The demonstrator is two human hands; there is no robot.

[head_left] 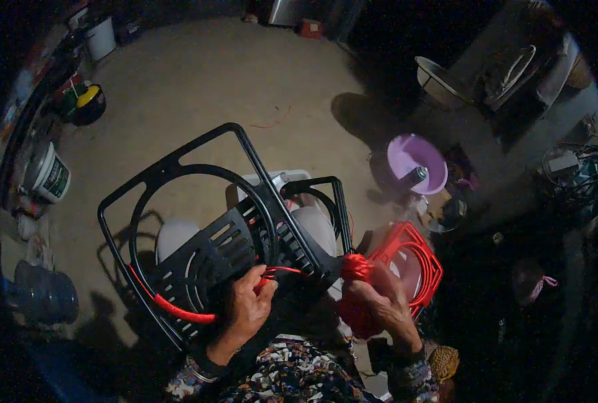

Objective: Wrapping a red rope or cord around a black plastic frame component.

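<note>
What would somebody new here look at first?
Probably the black frame over the person's lap, with bright red wrapping along its lower-left bar. Next, the red bundle at the right hand, while the left hand pinches red strands. Then the purple basin on the floor, upper right.

Red cord (pixel 183 311), black frame (pixel 265 180)
My sleeves (pixel 189 383) carry a dark, pale-speckled pattern; the basin (pixel 401 152) is lilac, the floor (pixel 205 74) tan.

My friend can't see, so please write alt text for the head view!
A person's left fingers pinch red cord at a black frame; the right fingers hold a red bundle. A purple basin sits beyond, to the right.
</note>
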